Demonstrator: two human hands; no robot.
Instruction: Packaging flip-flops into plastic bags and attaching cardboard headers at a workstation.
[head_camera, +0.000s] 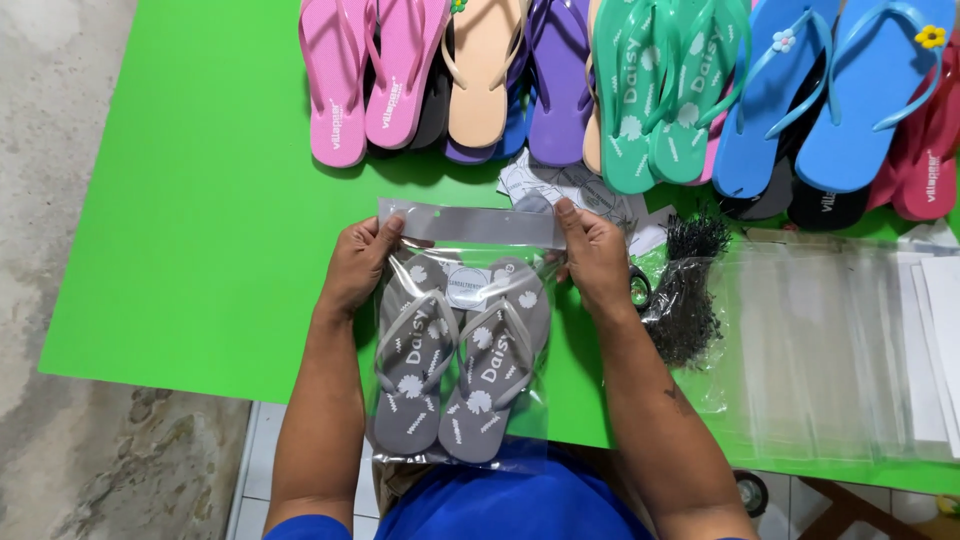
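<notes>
A clear plastic bag (470, 225) lies on the green table (200, 230) in front of me, with a pair of grey flip-flops (455, 360) with white flower prints inside it. My left hand (358, 265) pinches the bag's top left corner by the flap. My right hand (595, 255) grips the top right corner. Both thumbs press on the flap strip across the bag's mouth.
A row of flip-flops in pink (365, 75), tan, purple, teal (665, 90), blue (830, 90) and red lines the far edge. A bundle of black ties (685, 300) and a stack of clear bags (830, 350) lie at right. Printed paper (560, 185) sits behind the bag.
</notes>
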